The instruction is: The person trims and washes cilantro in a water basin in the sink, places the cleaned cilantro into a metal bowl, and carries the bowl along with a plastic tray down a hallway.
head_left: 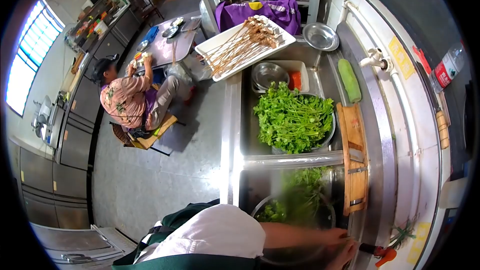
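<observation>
My left hand [332, 236] reaches forward from a white sleeve over the near sink basin. Just below it, my right hand [345, 257] is close up against it near the front wall. The fingers of both look curled in, but what lies between them is hidden. A dark green smear of leafy stems [300, 200], blurred by motion, hangs over a metal bowl [257, 212] beside my left forearm. More leafy greens [312, 177] lie in this basin. An orange-handled tap [385, 256] is right beside my right hand.
A heap of leafy greens [294, 117] fills a bowl in the far basin. A wooden stool-like piece [354, 160] rests along the sink edge near a green gourd [349, 80]. A white tray of skewers [210, 55] stands beyond. A seated person [131, 97] works at left.
</observation>
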Motion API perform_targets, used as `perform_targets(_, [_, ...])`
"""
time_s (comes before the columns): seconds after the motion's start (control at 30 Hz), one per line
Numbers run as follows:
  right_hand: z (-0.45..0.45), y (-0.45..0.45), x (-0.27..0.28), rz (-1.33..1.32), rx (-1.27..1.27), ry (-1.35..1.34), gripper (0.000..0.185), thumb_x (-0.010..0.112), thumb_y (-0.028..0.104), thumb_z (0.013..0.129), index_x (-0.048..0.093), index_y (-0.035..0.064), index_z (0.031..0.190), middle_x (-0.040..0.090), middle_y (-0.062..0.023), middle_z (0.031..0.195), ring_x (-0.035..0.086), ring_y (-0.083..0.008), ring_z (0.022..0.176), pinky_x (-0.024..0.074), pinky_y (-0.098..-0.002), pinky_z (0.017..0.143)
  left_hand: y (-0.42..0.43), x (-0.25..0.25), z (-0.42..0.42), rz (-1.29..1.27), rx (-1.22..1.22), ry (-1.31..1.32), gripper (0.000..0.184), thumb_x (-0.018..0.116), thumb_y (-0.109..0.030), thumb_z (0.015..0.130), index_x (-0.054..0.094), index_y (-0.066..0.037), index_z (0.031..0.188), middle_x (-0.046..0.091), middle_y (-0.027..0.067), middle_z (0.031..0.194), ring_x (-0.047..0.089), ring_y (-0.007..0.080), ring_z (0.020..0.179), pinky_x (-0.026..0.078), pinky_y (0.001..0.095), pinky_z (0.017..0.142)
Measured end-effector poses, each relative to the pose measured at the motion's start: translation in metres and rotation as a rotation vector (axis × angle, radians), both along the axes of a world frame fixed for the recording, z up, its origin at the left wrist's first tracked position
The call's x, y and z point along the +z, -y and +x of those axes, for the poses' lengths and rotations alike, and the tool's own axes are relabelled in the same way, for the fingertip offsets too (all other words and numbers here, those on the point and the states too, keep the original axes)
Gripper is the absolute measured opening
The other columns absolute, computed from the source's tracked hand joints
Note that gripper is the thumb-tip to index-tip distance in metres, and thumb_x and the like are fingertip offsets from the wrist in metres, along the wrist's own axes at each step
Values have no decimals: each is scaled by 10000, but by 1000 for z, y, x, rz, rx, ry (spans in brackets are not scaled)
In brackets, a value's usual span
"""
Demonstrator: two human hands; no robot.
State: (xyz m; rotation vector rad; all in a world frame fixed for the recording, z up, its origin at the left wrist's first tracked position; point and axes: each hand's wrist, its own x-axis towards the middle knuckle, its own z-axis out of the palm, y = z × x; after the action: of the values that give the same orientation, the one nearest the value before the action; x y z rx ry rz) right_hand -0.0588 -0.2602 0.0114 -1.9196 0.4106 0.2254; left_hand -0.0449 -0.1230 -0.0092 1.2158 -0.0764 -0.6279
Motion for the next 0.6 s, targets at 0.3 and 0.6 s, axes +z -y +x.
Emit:
perform_targets(0.3, [2,20,-11,-136,28,89,269,399,187,842,485,-22,989,446,-123,982,422,-212,897,355,-305,754,6,2,5,-114,-20,-147,204,474,-207,831,341,-60,877,496,88,741,552,149,548,436,273,434])
perform_targets(0.6, [3,48,-43,-719,39,447,240,456,189,832,527,-28,904,514,-99,856,477,-166,788,392,-270,666,33,-39,12,-225,-8,-207,290,597,-215,715,531,-5,904,560,93,684,578,192,502,468,307,449])
